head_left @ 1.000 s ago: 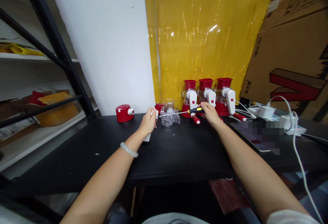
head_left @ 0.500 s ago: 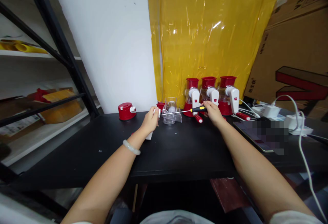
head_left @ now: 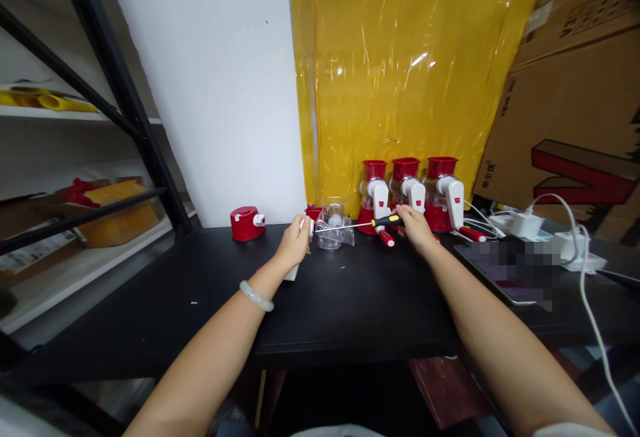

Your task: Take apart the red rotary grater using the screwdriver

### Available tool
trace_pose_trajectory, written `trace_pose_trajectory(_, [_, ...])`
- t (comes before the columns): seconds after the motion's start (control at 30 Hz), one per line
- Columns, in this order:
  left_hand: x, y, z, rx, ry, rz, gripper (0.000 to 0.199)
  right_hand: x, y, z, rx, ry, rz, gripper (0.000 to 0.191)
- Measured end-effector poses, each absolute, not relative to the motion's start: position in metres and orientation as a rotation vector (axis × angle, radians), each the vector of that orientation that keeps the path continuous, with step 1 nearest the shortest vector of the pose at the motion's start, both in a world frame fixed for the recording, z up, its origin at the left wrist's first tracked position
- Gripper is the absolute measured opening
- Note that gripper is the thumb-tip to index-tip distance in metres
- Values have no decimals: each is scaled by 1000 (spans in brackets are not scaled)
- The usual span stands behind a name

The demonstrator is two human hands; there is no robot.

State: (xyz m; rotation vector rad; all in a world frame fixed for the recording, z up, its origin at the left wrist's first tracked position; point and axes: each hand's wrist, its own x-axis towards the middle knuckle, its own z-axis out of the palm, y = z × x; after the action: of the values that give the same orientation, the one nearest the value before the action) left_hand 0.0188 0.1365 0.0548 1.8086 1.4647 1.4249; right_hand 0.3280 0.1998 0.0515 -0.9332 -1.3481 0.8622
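Observation:
My left hand (head_left: 294, 242) is closed around a small white plastic part (head_left: 311, 227), mostly hidden by the fingers. My right hand (head_left: 416, 227) grips a screwdriver (head_left: 387, 222) by its black and yellow handle. The shaft lies nearly level, pointing left, and its tip meets or comes very close to the white part. Behind the shaft stands a clear plastic drum housing (head_left: 330, 240). A white piece (head_left: 291, 273) shows below my left wrist; I cannot tell whether it joins the held part. Left of that hand sits a red base (head_left: 247, 224) with a white knob.
Three red and white rotary graters (head_left: 374, 192) with crank handles stand at the back right. A tablet (head_left: 493, 270) lies on the black table (head_left: 350, 310), near white chargers (head_left: 526, 222) and cables. Yellow plastic sheeting (head_left: 400, 70) and a cardboard box (head_left: 565, 110) rise behind.
The view has tilted slightly, so the scene sits a little lower. Both hands keep their hold on the white part and the screwdriver, almost in the same place.

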Motion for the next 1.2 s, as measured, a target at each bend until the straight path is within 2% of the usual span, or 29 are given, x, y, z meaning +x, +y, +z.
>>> trace_pose_trajectory(0.6, [24,138,59,1657,1373,1468,36,331,206,49,-890,-1337,821,33])
trace_pose_trajectory(1.2, [26,135,57,1708,1395,1403,37,331,204,49,-941,-1341,778,36])
